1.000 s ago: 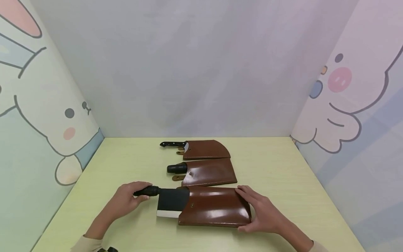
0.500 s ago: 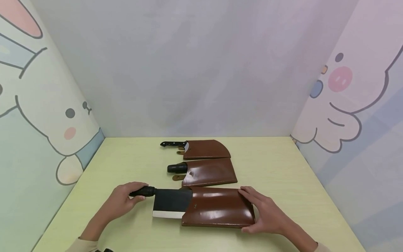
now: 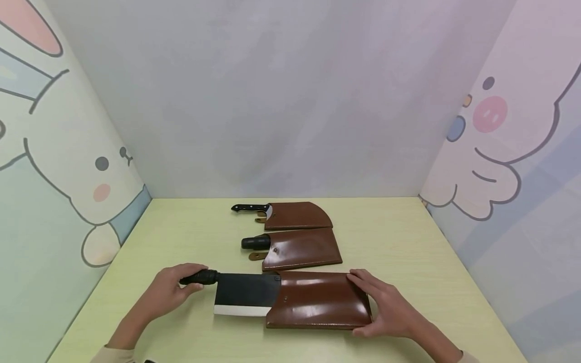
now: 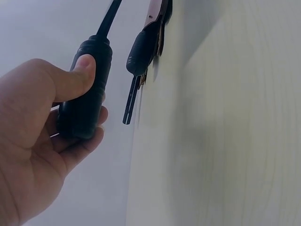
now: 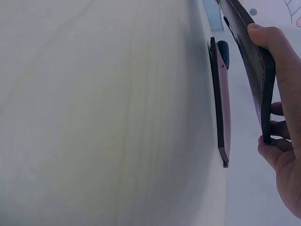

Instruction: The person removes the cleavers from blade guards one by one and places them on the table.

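Note:
My left hand (image 3: 169,290) grips the black handle of a cleaver (image 3: 246,290), whose dark blade has a pale lower edge. In the left wrist view the thumb presses along that handle (image 4: 84,94) while fingers curl behind it. The front part of the blade is hidden inside a glossy brown leather sheath (image 3: 320,302), and a broad stretch of it shows outside the mouth. At the sheath's closed right end, my right hand (image 3: 389,308) holds its corners between thumb and fingers. The right wrist view shows the sheath raised off the table, seen edge-on.
Just behind lies a second brown sheath (image 3: 304,248) with a thick black handle (image 3: 255,243) sticking out. Farther back is a third sheath (image 3: 299,215) holding a black riveted-handle knife (image 3: 249,207). The pale wooden table (image 3: 399,237) meets cartoon-printed walls at both sides.
My left hand has drawn the cleaver to the left, and more of its blade shows. The sheath and my right hand have shifted slightly right.

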The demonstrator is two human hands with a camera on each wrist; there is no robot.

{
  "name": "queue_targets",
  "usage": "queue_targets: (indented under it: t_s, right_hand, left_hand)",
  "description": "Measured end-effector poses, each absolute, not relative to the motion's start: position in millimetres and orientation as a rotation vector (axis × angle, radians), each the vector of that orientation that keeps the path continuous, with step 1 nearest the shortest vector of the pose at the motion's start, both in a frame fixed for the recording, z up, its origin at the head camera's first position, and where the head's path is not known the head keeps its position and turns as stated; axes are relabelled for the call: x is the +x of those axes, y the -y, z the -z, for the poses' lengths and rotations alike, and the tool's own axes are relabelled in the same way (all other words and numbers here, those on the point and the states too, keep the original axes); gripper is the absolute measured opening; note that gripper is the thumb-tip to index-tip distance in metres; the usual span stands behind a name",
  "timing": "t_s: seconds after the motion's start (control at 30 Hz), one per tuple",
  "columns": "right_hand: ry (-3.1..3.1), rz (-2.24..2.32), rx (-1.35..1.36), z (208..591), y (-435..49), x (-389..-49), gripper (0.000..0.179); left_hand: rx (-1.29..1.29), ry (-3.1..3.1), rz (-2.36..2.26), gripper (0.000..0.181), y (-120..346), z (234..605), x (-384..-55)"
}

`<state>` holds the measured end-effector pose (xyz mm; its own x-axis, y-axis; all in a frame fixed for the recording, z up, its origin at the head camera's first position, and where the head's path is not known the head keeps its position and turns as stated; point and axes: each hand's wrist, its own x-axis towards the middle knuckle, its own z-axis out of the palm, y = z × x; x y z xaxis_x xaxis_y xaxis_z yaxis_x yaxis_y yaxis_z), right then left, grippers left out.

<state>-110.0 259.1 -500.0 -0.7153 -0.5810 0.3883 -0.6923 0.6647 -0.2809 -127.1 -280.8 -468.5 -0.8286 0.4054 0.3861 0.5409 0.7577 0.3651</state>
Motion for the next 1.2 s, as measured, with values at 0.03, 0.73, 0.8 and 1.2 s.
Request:
queue_targets:
  t_s: [0.03,0.73,0.8,1.2]
  right_hand:
    - [2.611,-0.601,1.023,500,-260,-110,0.111]
    - [2.629,-0.578,0.989,497,-284,-103,0.114]
    - [2.641,-0.584,0.987,495,-286,-102,0.113]
    - [2.618,-0.544,0.967,502,-306,-99,0.113]
  left_hand:
    - [-0.737,2.669,0.679,0.040,282,469,-127]
    - [-0.757,2.608,0.788,0.041,303,471,-121]
    - [-0.754,2.615,0.802,0.041,305,470,-120]
    - [-0.705,2.690,0.806,0.037,319,470,-116]
